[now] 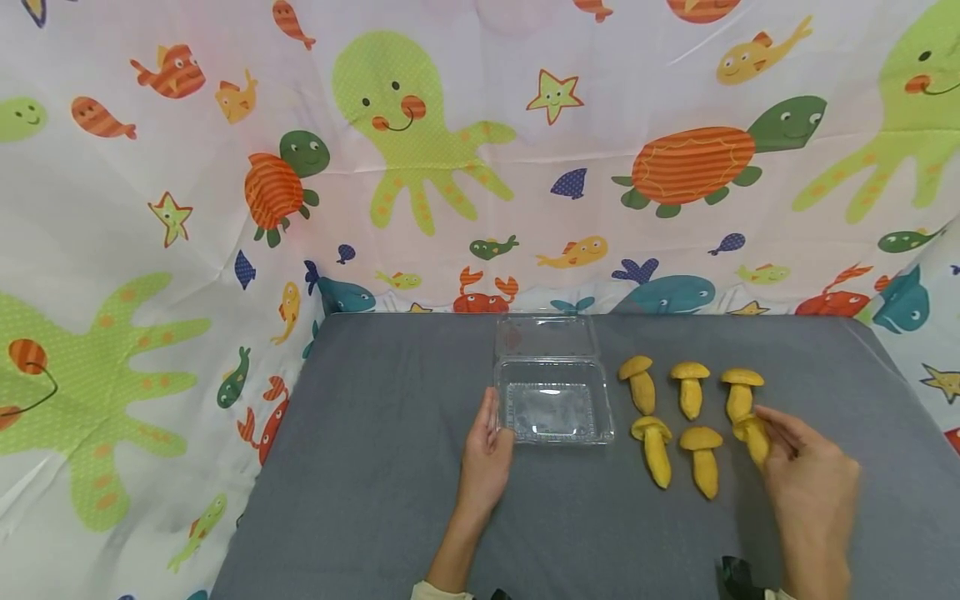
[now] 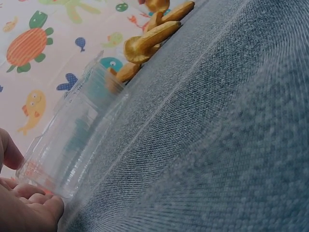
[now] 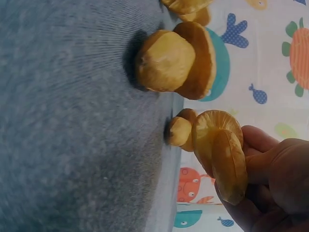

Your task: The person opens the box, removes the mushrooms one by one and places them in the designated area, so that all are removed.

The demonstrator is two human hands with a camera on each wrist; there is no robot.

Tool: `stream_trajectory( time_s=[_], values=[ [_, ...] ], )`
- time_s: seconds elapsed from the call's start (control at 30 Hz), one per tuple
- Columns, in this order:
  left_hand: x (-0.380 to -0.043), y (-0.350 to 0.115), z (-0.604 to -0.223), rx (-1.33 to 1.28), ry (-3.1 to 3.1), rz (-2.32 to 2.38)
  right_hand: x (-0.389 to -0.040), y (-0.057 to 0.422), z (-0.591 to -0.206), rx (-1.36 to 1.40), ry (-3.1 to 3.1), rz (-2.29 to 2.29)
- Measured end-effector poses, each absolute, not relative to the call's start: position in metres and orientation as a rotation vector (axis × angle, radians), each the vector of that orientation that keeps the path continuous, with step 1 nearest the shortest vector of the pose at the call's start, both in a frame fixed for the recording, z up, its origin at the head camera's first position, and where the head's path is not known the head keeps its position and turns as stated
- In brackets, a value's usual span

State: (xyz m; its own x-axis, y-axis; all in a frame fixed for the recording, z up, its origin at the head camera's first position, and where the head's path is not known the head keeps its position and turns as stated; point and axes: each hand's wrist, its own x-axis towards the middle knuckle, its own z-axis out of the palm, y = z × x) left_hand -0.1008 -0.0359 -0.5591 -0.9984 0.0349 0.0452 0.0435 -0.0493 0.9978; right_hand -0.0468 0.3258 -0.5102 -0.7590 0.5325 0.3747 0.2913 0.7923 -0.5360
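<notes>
A transparent plastic clamshell box lies with its lid folded back behind it. My left hand grips the box's left side, thumb and fingers about the wall; the left wrist view shows the same hold on the box. Between the fingertips of my right hand is a yellow mushroom, pinched and raised off the cloth in the right wrist view. Several similar mushrooms lie in two rows right of the box, among them a back-row mushroom and a front-row mushroom.
Grey cloth covers the table. Behind it and along the left side hangs a white curtain printed with sea animals. A small dark object shows at the bottom edge, near the right wrist.
</notes>
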Motion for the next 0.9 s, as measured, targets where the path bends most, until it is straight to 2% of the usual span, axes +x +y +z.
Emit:
stream_trajectory(
  time_s=[0.9],
  values=[
    [-0.101,-0.036,-0.56,-0.082,-2.162,-2.274,-0.038,0.332,-0.529,-0.493,-2.502,0.601]
  ],
)
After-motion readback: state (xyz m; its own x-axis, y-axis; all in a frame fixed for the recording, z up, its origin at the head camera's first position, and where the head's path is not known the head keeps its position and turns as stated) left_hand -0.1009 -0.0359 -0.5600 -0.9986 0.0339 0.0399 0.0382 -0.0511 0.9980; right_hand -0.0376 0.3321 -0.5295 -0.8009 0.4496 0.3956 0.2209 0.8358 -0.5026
